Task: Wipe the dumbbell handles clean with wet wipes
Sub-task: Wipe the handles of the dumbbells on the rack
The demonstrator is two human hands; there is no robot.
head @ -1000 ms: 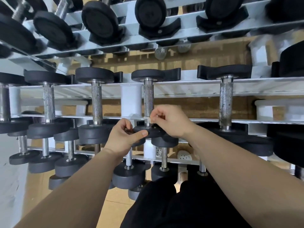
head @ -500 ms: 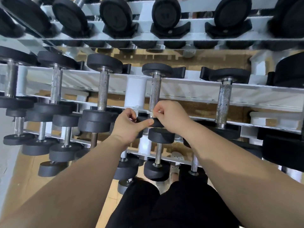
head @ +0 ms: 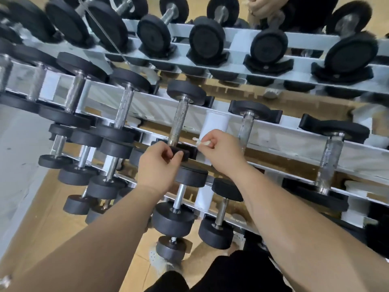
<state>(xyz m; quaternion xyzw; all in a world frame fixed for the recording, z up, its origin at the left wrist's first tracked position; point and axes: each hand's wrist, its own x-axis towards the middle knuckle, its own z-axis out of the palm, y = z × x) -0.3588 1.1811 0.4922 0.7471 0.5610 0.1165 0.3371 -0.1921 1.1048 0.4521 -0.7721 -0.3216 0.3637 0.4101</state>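
**A:** Tiers of white racking (head: 294,134) are filling the view, with black-headed weights (head: 202,39) lying across every rail above a tan floor (head: 48,224). Where is the work happening?

**B:** On the middle tier. The left hand (head: 160,163) is curling its fingers and thumb round the near head (head: 186,154) of one dumbbell (head: 179,123), whose speckled handle (head: 181,110) is running up and away towards the far head.

**A:** Why is it gripping the head rather than the bar?

**B:** I'd judge it is steadying the weight in its cradle, perhaps readying to turn it, and leaving the whole bar free for cleaning.

**A:** And the cloth?

**B:** The right hand (head: 223,150) is pinching a small crumpled wet wipe (head: 201,142) between thumb and fingertips. It is hovering just right of the handle's lower end, apparently not touching the metal.

**A:** So nothing is being rubbed?

**B:** Not at this instant. The next handle (head: 246,127) is lying close behind that hand, and I cannot tell which bar it is aiming for.
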